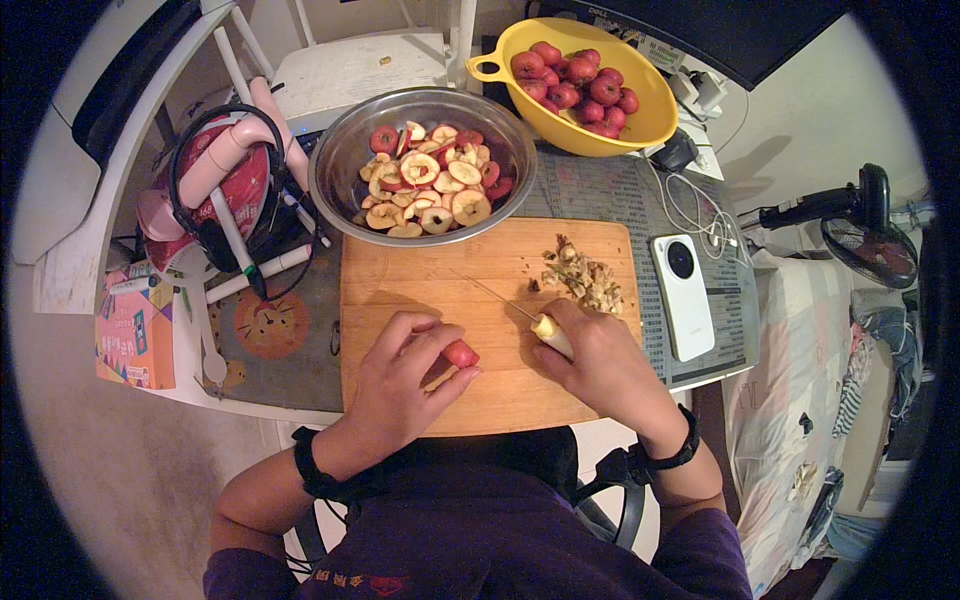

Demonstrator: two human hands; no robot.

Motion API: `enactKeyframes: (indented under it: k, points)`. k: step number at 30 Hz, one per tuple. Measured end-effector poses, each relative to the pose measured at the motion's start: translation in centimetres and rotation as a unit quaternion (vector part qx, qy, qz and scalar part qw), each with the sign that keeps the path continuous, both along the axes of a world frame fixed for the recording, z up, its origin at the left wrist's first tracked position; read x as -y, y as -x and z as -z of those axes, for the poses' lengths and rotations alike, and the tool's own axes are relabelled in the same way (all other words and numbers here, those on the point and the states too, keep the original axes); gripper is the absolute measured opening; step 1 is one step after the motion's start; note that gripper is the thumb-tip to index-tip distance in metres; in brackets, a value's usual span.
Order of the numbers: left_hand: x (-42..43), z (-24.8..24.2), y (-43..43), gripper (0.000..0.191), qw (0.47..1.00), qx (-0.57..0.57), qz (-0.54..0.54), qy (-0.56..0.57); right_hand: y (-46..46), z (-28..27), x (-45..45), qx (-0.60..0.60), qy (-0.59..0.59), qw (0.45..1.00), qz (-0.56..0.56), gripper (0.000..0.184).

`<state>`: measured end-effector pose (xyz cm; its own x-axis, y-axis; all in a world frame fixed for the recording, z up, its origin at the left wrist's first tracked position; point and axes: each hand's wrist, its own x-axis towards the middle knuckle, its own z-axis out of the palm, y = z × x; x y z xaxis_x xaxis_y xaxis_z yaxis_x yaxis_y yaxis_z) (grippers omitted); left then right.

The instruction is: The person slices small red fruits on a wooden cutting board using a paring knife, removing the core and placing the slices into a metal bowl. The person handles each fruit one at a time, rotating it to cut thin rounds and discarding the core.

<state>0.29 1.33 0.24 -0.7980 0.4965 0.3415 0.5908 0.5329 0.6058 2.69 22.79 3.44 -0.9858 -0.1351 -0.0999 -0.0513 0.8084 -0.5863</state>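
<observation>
My left hand (409, 375) holds a small red fruit (461, 354), perhaps a hawthorn, between thumb and fingers over the wooden cutting board (420, 285). In my right hand (600, 360) is a small knife (551, 330) with a pale handle, its thin blade pointing up and left over the board. A heap of brownish cores and scraps (581, 277) lies at the board's upper right. Beyond the board's far edge, a steel bowl (326, 199) holds cut fruit slices and rings. Farther back to the right, a yellow plastic colander-like bowl (660, 112) holds whole red fruits.
A white smartphone (684, 296) lies right of the board, with a white cable (686, 214) behind it. At left are a pink-and-white tubular object (225, 161), a white spoon (214, 367) and a colourful box (139, 337). A monitor (720, 34) stands at the back right.
</observation>
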Motion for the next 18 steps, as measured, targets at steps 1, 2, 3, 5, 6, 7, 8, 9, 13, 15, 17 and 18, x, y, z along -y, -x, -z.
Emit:
enactKeyframes:
  k: [1,2,3,5,6,7,8,9,13,15,17,18]
  points:
    - [-0.01,0.02,0.00,0.036,1.000,0.000,0.000,0.001,0.02,0.02,0.02,0.000,-0.003,1.000,-0.001,0.025]
    - [-0.01,0.03,0.00,0.036,1.000,0.000,-0.001,0.003,0.04,0.03,0.02,0.003,-0.004,1.000,0.001,0.025]
    - [-0.01,0.03,0.00,0.036,1.000,0.001,-0.001,0.002,0.04,0.03,0.02,0.004,-0.007,1.000,-0.002,0.026]
    - [-0.02,0.02,0.02,0.036,1.000,0.002,-0.002,0.000,0.06,0.01,-0.02,0.011,-0.010,1.000,-0.003,0.026]
    - [-0.03,0.01,0.01,0.035,1.000,0.003,-0.002,-0.001,0.07,-0.01,-0.07,0.014,-0.016,1.000,-0.009,0.026]
    - [-0.04,-0.02,0.01,0.035,1.000,0.003,-0.001,-0.002,0.08,-0.03,-0.11,0.016,-0.022,1.000,-0.016,0.027]
    - [-0.05,-0.04,0.01,0.035,1.000,0.004,0.000,-0.002,0.09,-0.04,-0.14,0.019,-0.028,0.999,-0.023,0.028]
    - [-0.06,-0.06,0.02,0.035,1.000,0.004,0.000,-0.004,0.10,-0.05,-0.16,0.020,-0.029,0.999,-0.024,0.028]
    - [-0.05,-0.10,0.00,0.034,1.000,0.004,0.000,-0.005,0.16,0.08,-0.02,0.012,-0.013,1.000,-0.013,0.027]
    - [-0.03,-0.09,0.00,0.034,1.000,0.001,0.000,-0.004,0.19,0.14,0.02,0.008,-0.007,1.000,-0.007,0.026]
    - [-0.03,-0.03,0.03,0.034,1.000,-0.006,0.002,-0.005,0.23,0.16,-0.03,0.012,-0.012,1.000,-0.008,0.027]
    - [-0.04,0.02,0.05,0.034,1.000,-0.010,0.002,-0.005,0.24,0.19,-0.02,0.014,-0.008,1.000,-0.010,0.027]
